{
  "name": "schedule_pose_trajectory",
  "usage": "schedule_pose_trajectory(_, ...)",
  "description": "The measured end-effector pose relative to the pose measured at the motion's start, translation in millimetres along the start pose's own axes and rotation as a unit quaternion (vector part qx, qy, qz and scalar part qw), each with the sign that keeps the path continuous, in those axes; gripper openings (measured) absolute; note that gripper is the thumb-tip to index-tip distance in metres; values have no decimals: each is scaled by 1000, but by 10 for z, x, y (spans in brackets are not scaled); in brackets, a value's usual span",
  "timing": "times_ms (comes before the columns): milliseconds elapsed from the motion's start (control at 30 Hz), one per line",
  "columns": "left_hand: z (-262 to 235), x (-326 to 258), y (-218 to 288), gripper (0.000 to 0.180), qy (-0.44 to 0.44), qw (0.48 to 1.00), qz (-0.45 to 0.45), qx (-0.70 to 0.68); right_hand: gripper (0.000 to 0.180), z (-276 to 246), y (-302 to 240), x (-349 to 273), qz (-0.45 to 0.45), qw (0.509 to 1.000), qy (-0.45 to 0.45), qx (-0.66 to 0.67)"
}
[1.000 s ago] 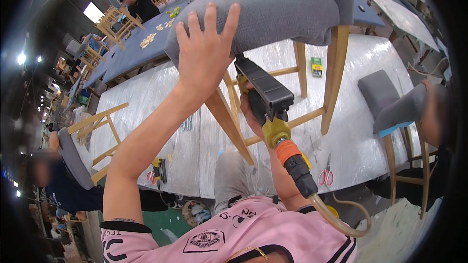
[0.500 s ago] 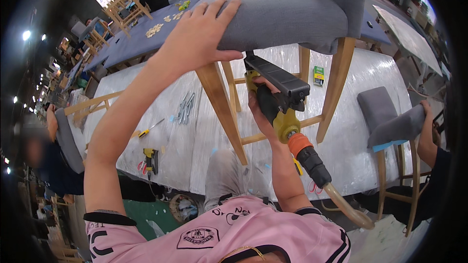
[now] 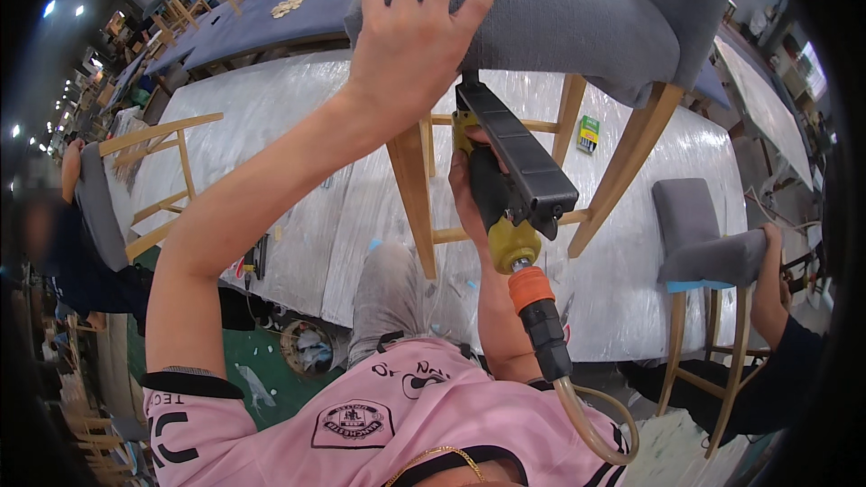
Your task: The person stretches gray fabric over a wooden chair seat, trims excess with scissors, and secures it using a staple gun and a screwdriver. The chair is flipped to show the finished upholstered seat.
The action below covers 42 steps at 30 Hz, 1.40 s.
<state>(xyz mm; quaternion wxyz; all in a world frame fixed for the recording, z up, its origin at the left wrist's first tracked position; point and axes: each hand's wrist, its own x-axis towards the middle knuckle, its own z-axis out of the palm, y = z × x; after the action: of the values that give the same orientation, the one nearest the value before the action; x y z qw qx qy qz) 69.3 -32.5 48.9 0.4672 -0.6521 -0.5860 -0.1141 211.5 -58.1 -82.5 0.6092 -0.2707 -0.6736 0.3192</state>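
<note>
A grey upholstered chair (image 3: 577, 13) with pale wooden legs stands on the plastic-covered table (image 3: 298, 153) in front of me. My left hand (image 3: 410, 41) lies flat on the front edge of its seat, fingers spread. My right hand (image 3: 474, 194) grips a yellow and black pneumatic staple gun (image 3: 514, 176), whose nose points up against the underside of the seat. An orange coupling (image 3: 530, 289) and a clear air hose (image 3: 595, 419) hang from the gun's handle.
Another person at the right holds a second grey chair (image 3: 699, 248). A bare wooden chair frame (image 3: 162, 171) and a person stand at the left. A small green and yellow box (image 3: 588, 133) lies on the table. A long blue table (image 3: 271, 9) runs behind.
The chair, my hands and the gun sit a little further right in view. My left hand stays on the seat and my right hand keeps the gun under it.
</note>
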Motion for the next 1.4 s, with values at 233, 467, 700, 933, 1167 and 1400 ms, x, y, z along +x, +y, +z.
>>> schedule_pose_trajectory(233,-203,-6,-119,109,-40,997,39,-49,30,52,-105,12,-10,999,37,-35)
schedule_pose_trajectory(467,-174,-30,-554,100,-56,979,100,-166,28,-63,-126,-90,9,1000,7,-6)
schedule_pose_trajectory(700,-148,-146,-228,104,17,996,42,-72,29,-60,-178,-70,-47,998,30,-31)
schedule_pose_trajectory(933,-84,-170,-138,108,9,997,-15,-76,30,60,-191,-87,22,1000,14,13)
schedule_pose_trajectory(1167,-195,-187,-206,103,-18,996,9,-86,31,147,-87,-129,-53,996,37,-67)
schedule_pose_trajectory(1400,-254,-308,-429,94,0,973,41,-228,31,27,-225,-169,16,1000,-26,-1)
